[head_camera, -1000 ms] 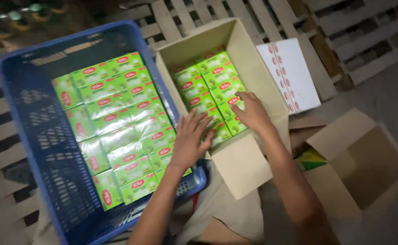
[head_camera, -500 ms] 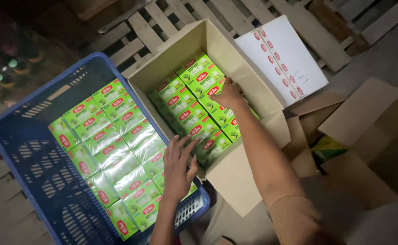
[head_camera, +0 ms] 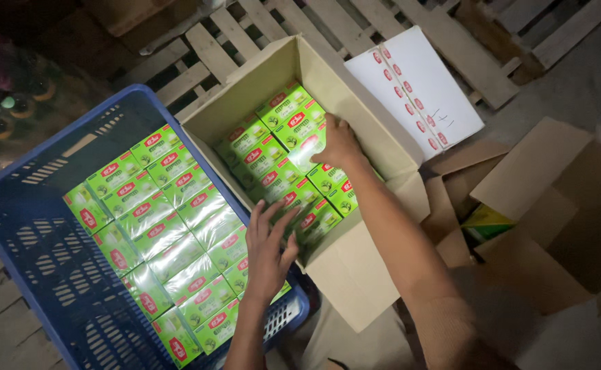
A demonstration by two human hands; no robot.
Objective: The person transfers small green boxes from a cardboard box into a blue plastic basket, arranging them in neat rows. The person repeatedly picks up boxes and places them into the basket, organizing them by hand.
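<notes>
landmark: open brown cardboard carton (head_camera: 376, 147), standing on slatted wooden pallets (head_camera: 198, 51); every place below is relative to it
carton contents: green shrink-wrapped small boxes with red labels (head_camera: 276, 154), packed in rows, filling most of the floor
right hand (head_camera: 338, 140): inside the carton at its right wall, palm down, fingers spread flat on the top row of green boxes; pressing, not clamped on anything
left hand (head_camera: 267, 253): at the carton's near-left corner, fingers (head_camera: 281, 223) apart and pointing in, resting across the corner where crate boxes meet carton boxes; not closed on a box that I can tell
blue plastic slotted crate (head_camera: 37, 236): touching the carton's left wall; holds more of the same green boxes (head_camera: 167, 226) in rows, far-left part of the crate bare
white printed card sheets with red marks (head_camera: 417, 85): just beyond the carton's right wall, lying on the pallets
second open cardboard box (head_camera: 554, 199): right of the carton, apart from it, flaps up; something yellow-green (head_camera: 485, 223) shows in the gap between
bottles with coloured caps (head_camera: 2, 113): far left of the carton, beyond the crate, dim
step in hand (judgement): seating and squaring the rows inside the carton, both hands flat
next move calls for (judgement): a hand closing on one green box at the near-left corner, lifted clear of the crate rim and carton wall without skewing its neighbours
</notes>
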